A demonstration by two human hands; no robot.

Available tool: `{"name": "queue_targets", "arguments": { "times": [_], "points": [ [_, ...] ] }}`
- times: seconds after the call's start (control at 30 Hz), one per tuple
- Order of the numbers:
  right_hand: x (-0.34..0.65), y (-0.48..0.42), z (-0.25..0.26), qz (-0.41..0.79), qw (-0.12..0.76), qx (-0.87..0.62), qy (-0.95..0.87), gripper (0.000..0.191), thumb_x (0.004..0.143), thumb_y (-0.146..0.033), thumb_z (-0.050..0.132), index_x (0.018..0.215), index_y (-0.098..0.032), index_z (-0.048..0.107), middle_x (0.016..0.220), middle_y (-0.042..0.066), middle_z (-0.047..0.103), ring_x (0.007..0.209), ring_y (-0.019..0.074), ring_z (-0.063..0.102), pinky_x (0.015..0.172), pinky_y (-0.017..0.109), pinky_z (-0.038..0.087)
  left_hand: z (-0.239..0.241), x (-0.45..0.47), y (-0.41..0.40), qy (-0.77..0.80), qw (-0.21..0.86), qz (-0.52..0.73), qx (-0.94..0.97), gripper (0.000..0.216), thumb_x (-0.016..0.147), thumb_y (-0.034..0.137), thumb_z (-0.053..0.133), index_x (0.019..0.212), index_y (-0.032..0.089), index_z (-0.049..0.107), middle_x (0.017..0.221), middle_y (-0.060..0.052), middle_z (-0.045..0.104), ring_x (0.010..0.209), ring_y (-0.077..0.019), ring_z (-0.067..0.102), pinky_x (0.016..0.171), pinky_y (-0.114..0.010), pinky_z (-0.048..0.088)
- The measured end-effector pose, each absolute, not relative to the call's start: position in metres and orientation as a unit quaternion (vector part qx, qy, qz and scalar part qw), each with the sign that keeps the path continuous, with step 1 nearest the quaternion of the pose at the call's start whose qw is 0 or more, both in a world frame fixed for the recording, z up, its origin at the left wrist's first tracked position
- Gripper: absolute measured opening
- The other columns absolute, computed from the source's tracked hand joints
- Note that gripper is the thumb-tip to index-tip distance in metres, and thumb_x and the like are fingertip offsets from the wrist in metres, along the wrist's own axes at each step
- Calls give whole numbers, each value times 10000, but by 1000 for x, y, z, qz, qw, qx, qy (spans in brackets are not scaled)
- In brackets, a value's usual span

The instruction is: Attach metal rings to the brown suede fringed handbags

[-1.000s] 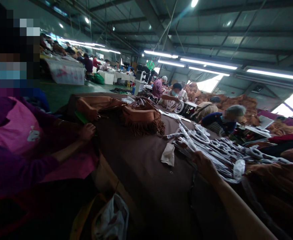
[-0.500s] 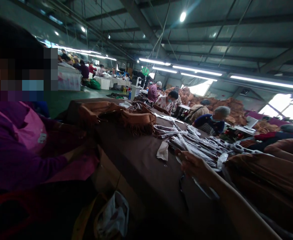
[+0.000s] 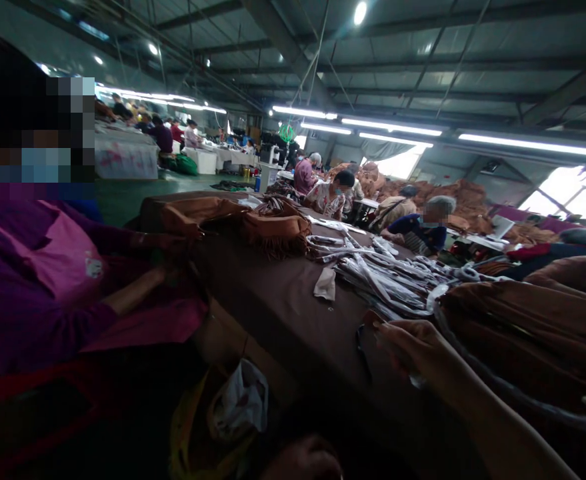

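Note:
My right hand [image 3: 415, 350] reaches out over the brown-covered table [image 3: 283, 313], fingers curled round a dark strap in clear plastic wrap [image 3: 417, 380]. It is just short of a heap of plastic-wrapped straps [image 3: 383, 277]. A brown leather pile [image 3: 523, 327] lies right of the hand. My left hand [image 3: 305, 462] shows only as a dim shape at the bottom edge, fingers hidden. A fringed brown bag [image 3: 273, 230] lies further up the table.
A co-worker in purple with a pink apron [image 3: 67, 267] sits at the table's left, hands at the bag's edge. A white plastic bag [image 3: 240, 403] hangs below the table edge. A small pale scrap [image 3: 325, 284] lies mid-table. Other people work at far tables.
My right hand has drawn back from the heap of wrapped straps toward me, bringing a strap along. The view has swung a little right and down; my left hand has come into sight at the bottom.

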State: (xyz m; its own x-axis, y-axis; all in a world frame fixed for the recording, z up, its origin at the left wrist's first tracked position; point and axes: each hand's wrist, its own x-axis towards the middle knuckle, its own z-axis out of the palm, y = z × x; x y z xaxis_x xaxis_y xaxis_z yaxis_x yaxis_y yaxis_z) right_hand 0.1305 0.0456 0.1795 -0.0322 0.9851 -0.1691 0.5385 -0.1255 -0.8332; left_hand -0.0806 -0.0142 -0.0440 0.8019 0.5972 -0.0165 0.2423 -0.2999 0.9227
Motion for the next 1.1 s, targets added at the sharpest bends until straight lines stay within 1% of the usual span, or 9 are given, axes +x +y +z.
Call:
{"name": "queue_targets", "arguments": {
  "times": [0.07,0.17,0.33,0.4,0.53,0.67,0.83,0.97,1.1],
  "points": [
    [127,22,182,418,253,-623,-612,541,732,-711,514,639,-190,627,428,7,506,352,103,409,370,230,257,-50,-80,-15,282,540,184,771,454,777,367,720,1190,243,579,1193,-53,570,1059,-213,562,921,-356,467],
    [123,-10,171,438,192,-627,-615,536,736,-719,531,596,-207,603,460,17,488,391,114,405,375,247,264,-59,-78,-16,279,567,241,736,408,789,381,695,1163,239,611,1198,-37,571,1099,-202,548,956,-309,425],
    [120,-36,111,443,81,-676,-583,542,764,-722,486,587,-215,555,500,13,487,411,108,383,370,234,253,-69,-74,-16,288,596,263,702,379,824,369,635,1157,187,619,1198,-72,567,1121,-207,527,987,-308,393],
    [120,-41,84,433,56,-685,-584,544,779,-709,470,575,-209,540,501,13,493,418,105,392,381,226,259,-70,-73,-18,292,603,265,693,382,820,363,633,1155,180,622,1171,-74,577,1090,-205,539,966,-308,406],
    [123,-50,44,448,-1,-682,-578,532,813,-684,435,651,-196,570,539,16,550,433,108,455,398,216,274,-71,-71,-18,298,626,291,659,372,826,345,604,1136,144,638,1115,-86,604,1022,-202,569,910,-305,439],
    [126,-56,19,516,18,-654,-552,573,815,-722,392,656,-187,523,509,-10,514,395,89,430,381,203,294,-72,-70,-15,297,645,296,639,363,814,380,626,1082,138,672,1099,-93,624,1034,-214,577,913,-309,441],
    [125,-57,5,589,14,-623,-515,565,786,-728,463,784,-175,582,491,-57,448,357,75,406,342,182,309,-78,-70,-12,272,640,306,650,373,817,412,650,1069,138,677,1115,-101,622,1052,-217,579,920,-301,441],
    [122,-57,-1,612,40,-608,-504,545,771,-719,503,693,-180,512,472,-54,460,370,71,417,367,181,314,-81,-72,-11,273,626,303,665,346,816,383,663,1072,150,678,1131,-93,616,1067,-209,574,932,-292,439],
    [122,-56,-7,639,68,-597,-480,538,759,-712,533,690,-179,508,482,-52,464,383,69,398,365,185,313,-83,-72,-12,283,615,304,671,364,809,347,675,1118,155,664,1178,-101,601,1093,-210,569,947,-295,442]
  ]
}}
